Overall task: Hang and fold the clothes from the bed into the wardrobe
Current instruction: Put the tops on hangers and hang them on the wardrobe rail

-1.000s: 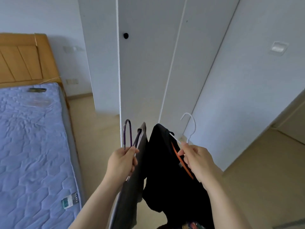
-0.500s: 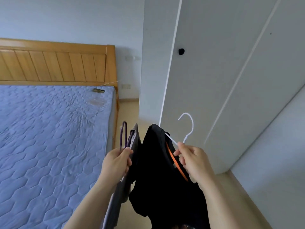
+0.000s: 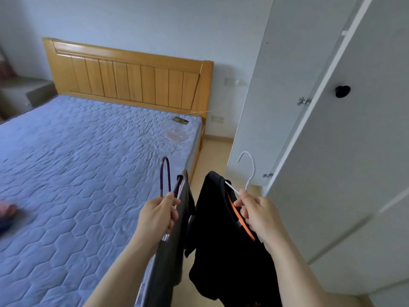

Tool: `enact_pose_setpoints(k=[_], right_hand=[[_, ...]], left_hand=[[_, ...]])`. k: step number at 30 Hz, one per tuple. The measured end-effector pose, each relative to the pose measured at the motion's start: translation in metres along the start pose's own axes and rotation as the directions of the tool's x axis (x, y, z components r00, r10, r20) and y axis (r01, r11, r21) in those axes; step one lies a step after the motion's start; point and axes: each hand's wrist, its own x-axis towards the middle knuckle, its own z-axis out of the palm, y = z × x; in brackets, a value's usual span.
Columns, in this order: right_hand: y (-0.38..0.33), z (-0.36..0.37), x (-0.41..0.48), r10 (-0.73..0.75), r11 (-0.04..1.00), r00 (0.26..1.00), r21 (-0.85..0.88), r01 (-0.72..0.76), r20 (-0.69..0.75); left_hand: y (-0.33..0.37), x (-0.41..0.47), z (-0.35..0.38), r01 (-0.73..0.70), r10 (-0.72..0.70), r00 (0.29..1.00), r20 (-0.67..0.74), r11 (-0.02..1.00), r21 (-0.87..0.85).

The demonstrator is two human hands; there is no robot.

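My left hand is curled tight around the neck of a purple hanger, with a grey garment hanging from it below my wrist. My right hand pinches the white hanger that carries a black garment, just beside the grey one. The bed lies left of my left hand, and the white wardrobe stands right of my right hand.
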Motion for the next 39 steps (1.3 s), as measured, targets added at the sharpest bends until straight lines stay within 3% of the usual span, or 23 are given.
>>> enact_pose_setpoints(k=[18,30,39], right_hand=[[-0.061,0.047,0.193,0.032,0.999,0.988,0.028,-0.028,-0.152],[-0.085,0.018,0.348,0.066,0.991,0.983,0.125,-0.045,-0.173],[-0.096,-0.015,0.451,0.119,0.987,0.955,0.138,-0.084,-0.27]], left_hand=[[0.069,0.226,0.015,-0.007,-0.003,0.991,0.134,0.997,0.077],[0.131,0.352,0.105,-0.053,0.036,0.981,0.192,0.995,0.086],[0.157,0.456,0.179,-0.09,0.048,0.951,0.307,0.988,0.125]])
